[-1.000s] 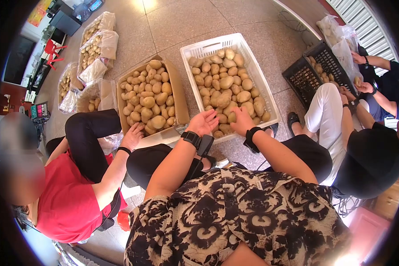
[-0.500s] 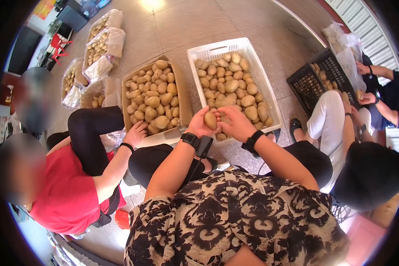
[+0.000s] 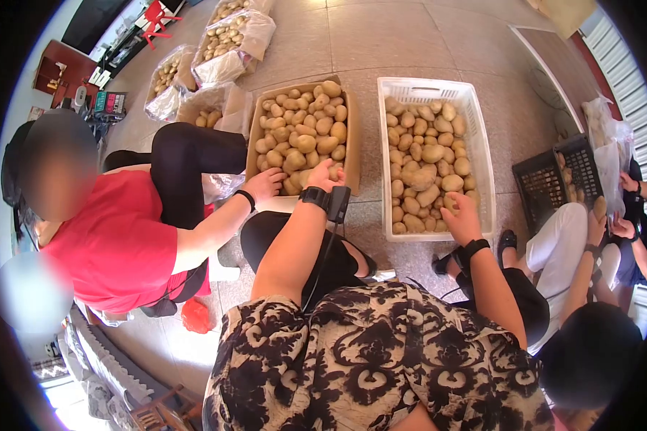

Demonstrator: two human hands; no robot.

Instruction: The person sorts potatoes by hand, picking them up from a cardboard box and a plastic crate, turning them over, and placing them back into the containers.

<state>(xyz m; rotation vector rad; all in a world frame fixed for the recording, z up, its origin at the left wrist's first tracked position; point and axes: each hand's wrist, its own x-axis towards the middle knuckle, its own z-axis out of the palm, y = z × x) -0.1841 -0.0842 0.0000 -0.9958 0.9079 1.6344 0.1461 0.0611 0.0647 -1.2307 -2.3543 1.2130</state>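
While my left hand spreads loosely over potatoes in the box, my right hand curls over the crate. One potato lies just beyond those fingertips; whether they grip another, I cannot tell.

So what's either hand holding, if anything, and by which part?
Can't tell: left hand is over potatoes in the cardboard box, right hand over those in the white crate; neither shows a clear grip.

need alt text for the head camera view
A person's left hand is at a cardboard box of potatoes, the right hand over a white crate of potatoes. A co-worker's hand is at the box too.
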